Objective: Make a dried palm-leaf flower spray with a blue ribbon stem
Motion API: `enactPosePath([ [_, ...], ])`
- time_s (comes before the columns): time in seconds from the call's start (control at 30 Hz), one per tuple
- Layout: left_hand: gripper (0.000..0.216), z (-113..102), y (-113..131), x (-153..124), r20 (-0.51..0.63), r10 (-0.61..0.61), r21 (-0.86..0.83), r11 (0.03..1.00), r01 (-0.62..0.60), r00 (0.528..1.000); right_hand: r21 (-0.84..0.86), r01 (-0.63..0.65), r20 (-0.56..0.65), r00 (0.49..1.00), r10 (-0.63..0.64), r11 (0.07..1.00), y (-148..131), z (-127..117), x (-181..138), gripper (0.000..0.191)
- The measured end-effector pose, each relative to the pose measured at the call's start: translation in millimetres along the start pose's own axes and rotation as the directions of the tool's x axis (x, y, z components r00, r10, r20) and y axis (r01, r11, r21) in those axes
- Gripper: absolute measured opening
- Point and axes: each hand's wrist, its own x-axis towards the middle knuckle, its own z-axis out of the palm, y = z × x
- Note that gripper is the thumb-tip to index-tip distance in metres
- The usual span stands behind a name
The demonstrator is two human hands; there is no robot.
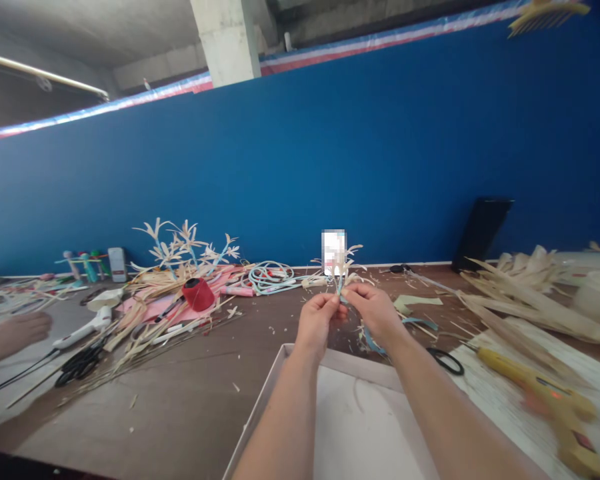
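My left hand point(318, 320) and my right hand point(375, 309) meet above the brown table point(190, 393), both pinched on a small straw flower sprig point(343, 267) with a blue-wrapped stem. Pale straw petals fan out above my fingertips. A blue tape strip point(375, 343) hangs below my right hand. A shallow white box point(350, 413) lies under my forearms.
A yellow glue gun point(545, 397) lies at right, with black scissors point(445, 360) and dried husk leaves point(530, 293) nearby. At left are a red thread spool point(199, 293), finished straw flowers point(180, 250), more scissors point(80, 365) and another person's hand point(15, 333). A blue wall stands behind.
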Motion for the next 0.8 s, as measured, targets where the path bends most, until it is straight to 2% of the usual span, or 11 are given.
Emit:
enactPosePath([
  [0.3,0.021,-2,-9,6,-0.058,0.146,0.127,0.982,-0.138,0.988,-0.034,0.006,0.021,1.0,-0.006,0.999,-3,1,-2,0.029],
  [0.43,0.022,0,-6,4,-0.077,0.144,0.16,0.979,-0.13,0.987,-0.005,-0.015,0.052,0.999,0.015,1.0,-5,0,-3,0.029],
  [0.63,0.023,4,0,1,-0.095,0.145,0.211,0.97,-0.123,0.985,-0.037,0.03,0.032,0.999,-0.029,0.999,-6,2,-3,0.021],
  [0.8,0.022,4,1,0,-0.101,0.133,0.222,0.969,-0.108,0.986,-0.055,0.018,0.027,1.0,-0.016,0.998,-8,2,-4,0.021],
])
